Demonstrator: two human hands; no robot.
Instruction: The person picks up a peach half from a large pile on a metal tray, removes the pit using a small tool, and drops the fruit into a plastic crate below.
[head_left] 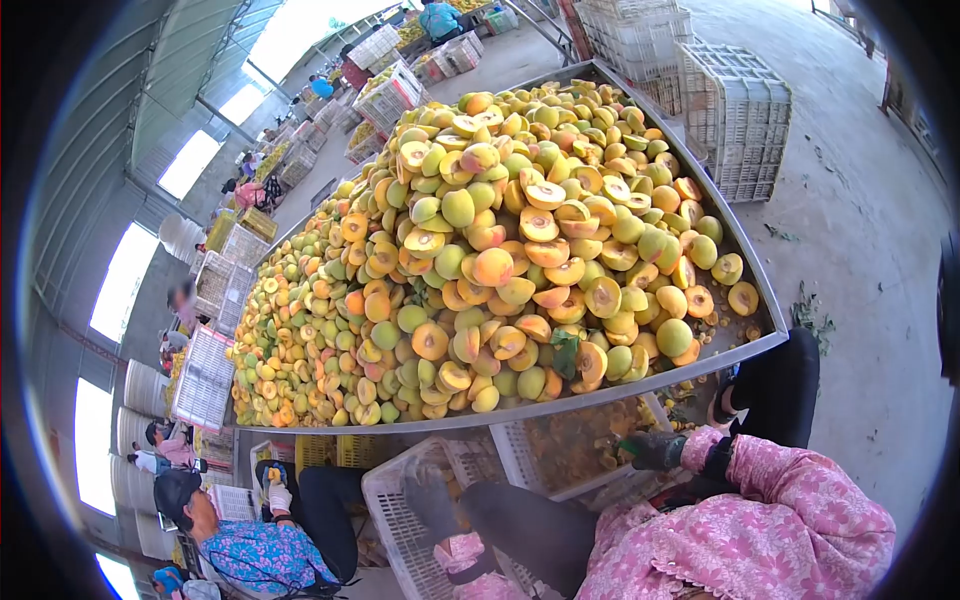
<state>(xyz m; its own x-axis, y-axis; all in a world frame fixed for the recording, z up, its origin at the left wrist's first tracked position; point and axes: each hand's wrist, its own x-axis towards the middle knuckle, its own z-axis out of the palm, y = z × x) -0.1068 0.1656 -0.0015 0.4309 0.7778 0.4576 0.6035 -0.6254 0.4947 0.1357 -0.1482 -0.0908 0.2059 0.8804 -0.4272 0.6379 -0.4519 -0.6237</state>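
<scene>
My left hand (pixel 430 500), in a dark glove, is smeared by motion over a white plastic crate (pixel 385 505) at the bottom centre. Its fingers do not show clearly. In another dark glove, my right hand (pixel 656 450) appears closed above a crate of brown-orange pieces (pixel 585 440). A small green bit shows at its fingertips; I cannot tell what it holds. Just ahead of both hands, a metal-rimmed table (pixel 700 374) bears a big heap of yellow-green peaches (pixel 490 265), many cut in half with stones showing. Pink floral sleeves cover my forearms.
A person in a blue floral top (pixel 265 555) sits at my left, a gloved hand (pixel 279 495) on a peach piece. Stacked crates (pixel 735 120) stand beyond the table's right side. Farther left are more crates (pixel 205 375) and people. Leaves (pixel 812 318) lie on the concrete floor.
</scene>
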